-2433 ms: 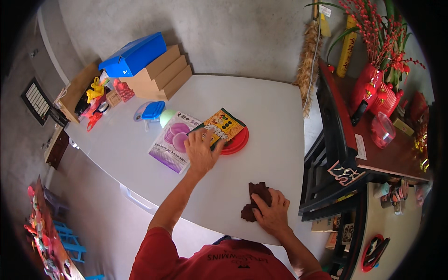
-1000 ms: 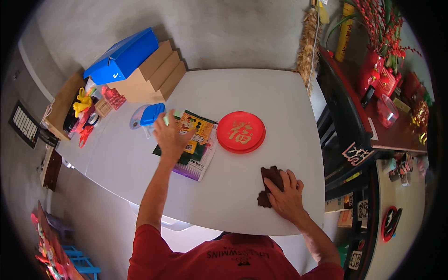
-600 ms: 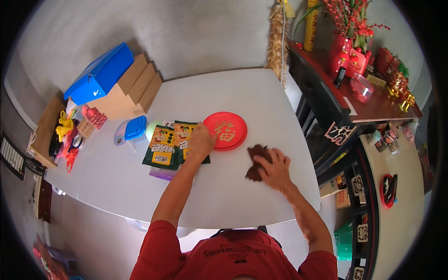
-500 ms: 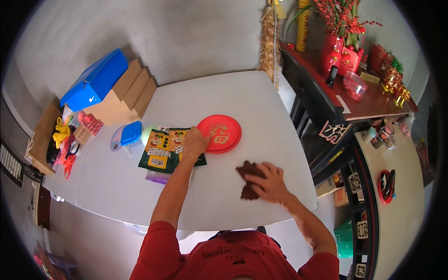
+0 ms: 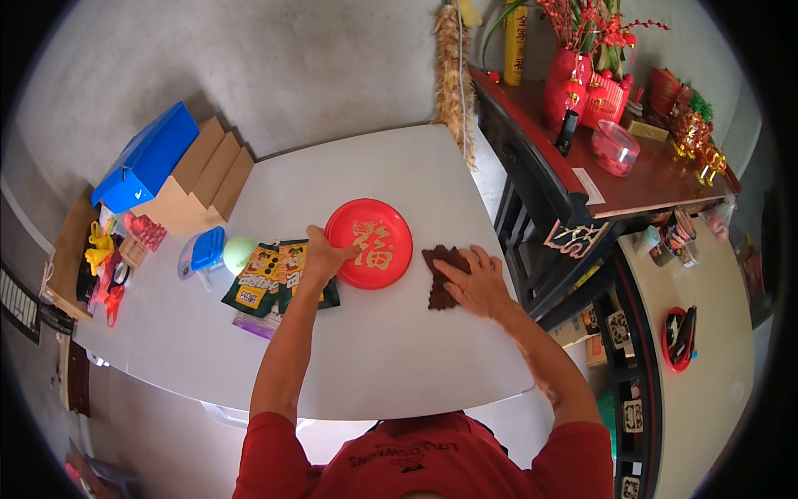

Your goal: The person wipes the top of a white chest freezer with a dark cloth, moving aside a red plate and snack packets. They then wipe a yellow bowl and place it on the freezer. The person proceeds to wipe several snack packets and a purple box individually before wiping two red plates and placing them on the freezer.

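Observation:
A red round plate (image 5: pixel 394 226) with a gold character design lies on the white table, right of centre. My left hand (image 5: pixel 324 258) grips its left rim, thumb over the edge; the fingers underneath are partly hidden. To the right, my right hand (image 5: pixel 480 287) rests on a dark brown cloth (image 5: pixel 440 287) with jagged edges, its fingers bent over the cloth's right part. Two green and yellow snack packets (image 5: pixel 259 270) lie overlapping beside my left wrist, and a purple-edged pack (image 5: pixel 256 324) shows from under them.
Cardboard boxes (image 5: pixel 204 183) topped by a blue box (image 5: pixel 150 158) stand at the back left. Near them are a blue-lidded container (image 5: pixel 206 249), a light green round item (image 5: pixel 238 254) and a cardboard tray (image 5: pixel 71 249) of small things. A dark wooden altar table (image 5: pixel 532 150) borders the right side.
My right hand has moved the cloth forward, level with the plate's lower part. My left hand now has its thumb over the plate's rim, and the stacked-looking red edge appears as one plate.

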Demonstrator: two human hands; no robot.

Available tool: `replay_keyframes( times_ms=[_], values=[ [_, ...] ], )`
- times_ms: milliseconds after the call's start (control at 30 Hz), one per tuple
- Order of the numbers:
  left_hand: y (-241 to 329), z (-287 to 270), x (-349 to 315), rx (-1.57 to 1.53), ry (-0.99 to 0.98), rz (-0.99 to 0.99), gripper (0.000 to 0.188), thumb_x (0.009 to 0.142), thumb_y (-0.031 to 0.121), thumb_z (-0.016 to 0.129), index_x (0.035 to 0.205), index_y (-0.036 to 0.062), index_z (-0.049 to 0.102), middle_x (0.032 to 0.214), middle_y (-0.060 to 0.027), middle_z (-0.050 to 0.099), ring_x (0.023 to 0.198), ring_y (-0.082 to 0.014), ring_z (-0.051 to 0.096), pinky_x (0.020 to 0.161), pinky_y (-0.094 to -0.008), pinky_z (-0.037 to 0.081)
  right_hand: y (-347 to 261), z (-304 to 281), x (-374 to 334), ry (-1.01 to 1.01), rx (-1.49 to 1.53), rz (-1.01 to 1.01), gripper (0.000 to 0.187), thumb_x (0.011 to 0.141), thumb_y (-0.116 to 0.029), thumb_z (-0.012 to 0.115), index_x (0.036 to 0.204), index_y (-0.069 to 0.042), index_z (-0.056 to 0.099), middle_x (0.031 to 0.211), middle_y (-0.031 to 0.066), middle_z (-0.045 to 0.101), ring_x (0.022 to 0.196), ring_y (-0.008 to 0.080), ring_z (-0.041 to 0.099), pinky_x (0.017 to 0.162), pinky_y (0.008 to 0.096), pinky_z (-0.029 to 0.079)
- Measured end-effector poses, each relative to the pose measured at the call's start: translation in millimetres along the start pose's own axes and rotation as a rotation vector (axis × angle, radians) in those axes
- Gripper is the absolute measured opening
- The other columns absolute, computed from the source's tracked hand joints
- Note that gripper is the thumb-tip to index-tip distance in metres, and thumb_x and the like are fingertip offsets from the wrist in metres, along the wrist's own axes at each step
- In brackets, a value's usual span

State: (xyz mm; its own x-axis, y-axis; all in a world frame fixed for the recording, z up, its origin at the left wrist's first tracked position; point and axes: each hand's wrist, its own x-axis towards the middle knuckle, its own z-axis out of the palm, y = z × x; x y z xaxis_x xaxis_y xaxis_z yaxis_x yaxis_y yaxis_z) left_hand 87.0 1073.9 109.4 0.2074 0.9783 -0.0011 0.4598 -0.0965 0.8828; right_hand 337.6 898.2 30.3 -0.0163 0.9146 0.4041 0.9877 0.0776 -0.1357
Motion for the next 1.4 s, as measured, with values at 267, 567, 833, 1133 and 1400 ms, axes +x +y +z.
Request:
replay_keyframes(
  times_ms=[267, 567, 833, 1133, 1400],
  values=[
    [-25, 3, -64, -0.282, -0.058, -0.048, 0.058, 0.071, 0.008, 0.08, 0.114, -0.0037, 0.042, 0.103, -0.0169, 0.059, 0.084, -0.0194, 0.062, 0.07, -0.0286, 0.057, 53, 33, 87, -0.06, 0.06, 0.136, 0.047, 0.091, -0.036, 0.054, 0.137, -0.035, 0.046, 0.14, 0.0123, 0.038, 0.131, 0.0341, 0.029, 0.103, 0.0498, 0.023],
    [-48, -6, -151, -0.683, 0.043, -0.306, 0.046, 0.081, 0.007, 0.073, 0.116, -0.0075, 0.048, 0.103, -0.0166, 0.063, 0.086, -0.0188, 0.066, 0.075, -0.0293, 0.057, 89, 85, 162, 0.067, -0.003, 0.223, 0.045, 0.09, -0.036, 0.053, 0.135, -0.033, 0.048, 0.138, 0.0126, 0.044, 0.129, 0.034, 0.035, 0.1, 0.0533, 0.027],
    [-60, -27, -184, -0.706, 0.066, -0.312, 0.048, 0.083, 0.008, 0.071, 0.122, -0.0094, 0.048, 0.106, -0.0163, 0.064, 0.09, -0.0169, 0.065, 0.077, -0.0278, 0.056, 2, 55, 91, -0.002, 0.094, -0.159, 0.048, 0.087, -0.017, 0.054, 0.135, -0.026, 0.052, 0.142, 0.0167, 0.04, 0.13, 0.0376, 0.033, 0.099, 0.0545, 0.027],
    [-73, -127, -215, -0.812, 0.213, -0.148, 0.038, 0.085, 0.006, 0.066, 0.119, -0.005, 0.053, 0.109, -0.0146, 0.064, 0.095, -0.0196, 0.064, 0.085, -0.0319, 0.054, -129, -27, -76, -0.074, 0.307, -0.434, 0.056, 0.073, -0.014, 0.066, 0.127, -0.028, 0.058, 0.136, 0.0068, 0.048, 0.124, 0.03, 0.04, 0.092, 0.0487, 0.032],
    [-208, -283, -185, -0.886, 0.445, -0.045, 0.033, 0.088, 0.005, 0.061, 0.118, -0.0069, 0.053, 0.111, -0.0176, 0.063, 0.098, -0.0265, 0.064, 0.086, -0.0367, 0.055, -141, -20, -81, -0.018, 0.309, -0.103, 0.061, 0.071, -0.021, 0.073, 0.129, -0.025, 0.055, 0.14, 0.0139, 0.037, 0.121, 0.0351, 0.037, 0.093, 0.049, 0.032]
  ],
)
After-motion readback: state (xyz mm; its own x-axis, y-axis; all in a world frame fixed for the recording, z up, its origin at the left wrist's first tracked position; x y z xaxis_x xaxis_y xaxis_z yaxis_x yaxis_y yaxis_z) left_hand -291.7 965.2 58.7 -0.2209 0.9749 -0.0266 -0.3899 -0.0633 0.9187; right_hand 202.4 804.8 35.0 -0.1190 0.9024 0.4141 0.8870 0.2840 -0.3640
